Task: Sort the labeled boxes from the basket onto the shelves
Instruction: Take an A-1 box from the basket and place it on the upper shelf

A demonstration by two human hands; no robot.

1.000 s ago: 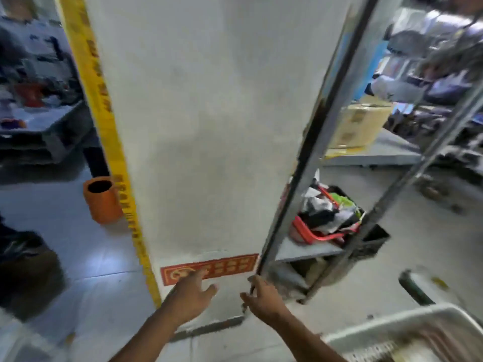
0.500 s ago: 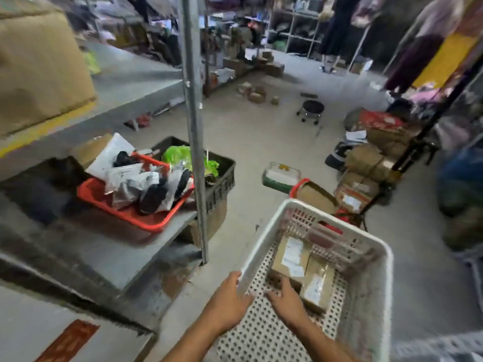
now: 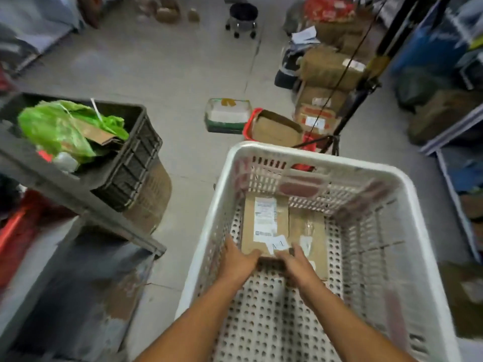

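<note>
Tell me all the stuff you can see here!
White basket: one, white plastic with holes, front centre on the floor.
Labeled boxes: two, brown cardboard, side by side inside the basket.
Black crate: one, on the left, on a brown box.
Green bag: one, bright green, in the black crate.
Red bin: one, beyond the basket, cardboard inside.
Rolling stool: one, black, far on the floor.
Stacked parcels: several, brown, right rear.
Left hand: one, at the near edge of the left box.
Right hand: one, on the boxes' near edge.
</note>
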